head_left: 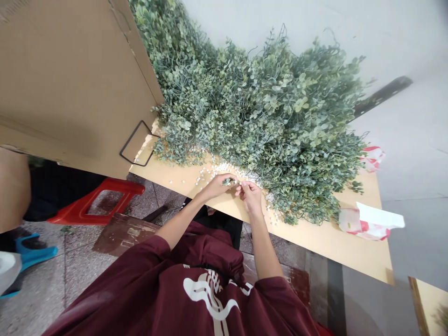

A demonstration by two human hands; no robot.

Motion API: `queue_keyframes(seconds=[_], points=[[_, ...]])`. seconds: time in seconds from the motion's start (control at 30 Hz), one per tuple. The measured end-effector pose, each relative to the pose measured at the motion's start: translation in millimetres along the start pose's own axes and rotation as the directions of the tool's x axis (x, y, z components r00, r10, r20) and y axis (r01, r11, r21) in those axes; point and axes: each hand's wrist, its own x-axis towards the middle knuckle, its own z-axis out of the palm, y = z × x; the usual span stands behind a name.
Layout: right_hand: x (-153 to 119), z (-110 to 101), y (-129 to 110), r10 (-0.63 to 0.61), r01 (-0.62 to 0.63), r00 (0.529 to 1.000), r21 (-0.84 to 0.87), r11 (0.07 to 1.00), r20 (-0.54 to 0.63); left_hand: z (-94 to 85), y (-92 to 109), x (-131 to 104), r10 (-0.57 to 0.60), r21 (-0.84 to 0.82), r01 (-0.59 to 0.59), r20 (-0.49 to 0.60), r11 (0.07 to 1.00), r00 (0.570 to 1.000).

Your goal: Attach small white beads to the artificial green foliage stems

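My left hand is closed on a small green leaf sprig, just over the near part of the tabletop. Close beside it, my right hand has thumb and fingers pinched together at the sprig's right side. What sits in that pinch is too small to make out. Small white beads lie scattered on the wood around and behind both hands. A large heap of artificial leafy greenery rises right behind them.
A big cardboard box stands at left, near a black wire frame. Red-and-white plastic packaging lies on the pale wooden table at right. A red stool and part of another person are at lower left.
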Motion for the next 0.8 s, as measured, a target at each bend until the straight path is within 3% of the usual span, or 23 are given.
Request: queue_keyframes(seconds=[0.8], points=[[1.6,1.6,6.3,-0.067,0.067,0.998,-0.026,0.997,0.007,-1.5,5.4,-1.8,-0.033,0.022,0.033,0.019,0.999,0.999]])
